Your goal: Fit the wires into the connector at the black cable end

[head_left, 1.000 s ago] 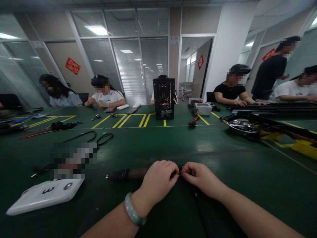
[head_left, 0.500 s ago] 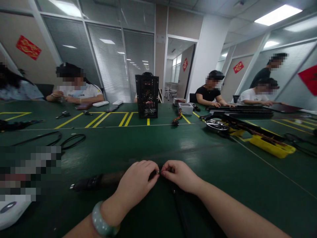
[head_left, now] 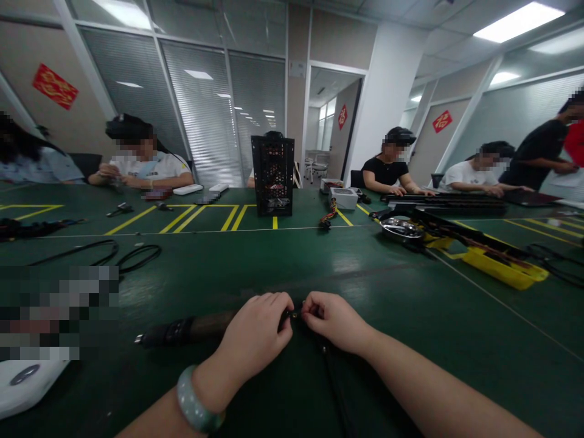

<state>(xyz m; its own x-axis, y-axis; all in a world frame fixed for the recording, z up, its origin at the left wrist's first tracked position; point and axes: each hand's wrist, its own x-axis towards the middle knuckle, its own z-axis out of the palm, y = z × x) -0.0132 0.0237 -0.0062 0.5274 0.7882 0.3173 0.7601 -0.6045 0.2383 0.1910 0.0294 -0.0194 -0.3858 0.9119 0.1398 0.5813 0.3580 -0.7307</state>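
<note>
My left hand (head_left: 259,323), with a pale green bangle (head_left: 194,398) at its wrist, is closed in a pinch low in the middle of the view. A small dark piece with a shiny spot (head_left: 294,314) shows at its fingertips, too small to name. Close on the right, my right hand (head_left: 336,319) is also pinched shut; what its fingers hold is hidden. A dark power screwdriver (head_left: 189,329) lies left of my left hand, its metal tip pointing left and its rear end covered by that hand. Below my right hand lies a thin black cable-like strip (head_left: 335,383).
A black computer case (head_left: 274,176) stands upright across the green table (head_left: 228,261). A power supply (head_left: 343,199), a metal bowl (head_left: 401,228) and a yellow tray (head_left: 502,267) lie to the right. At left are a white device (head_left: 34,380) and black cables (head_left: 139,255). Several people work opposite.
The fingertips of my two hands are slightly farther apart, with the small piece still at my left fingers. A standing person at the far right has moved rightwards. The view has shifted slightly.
</note>
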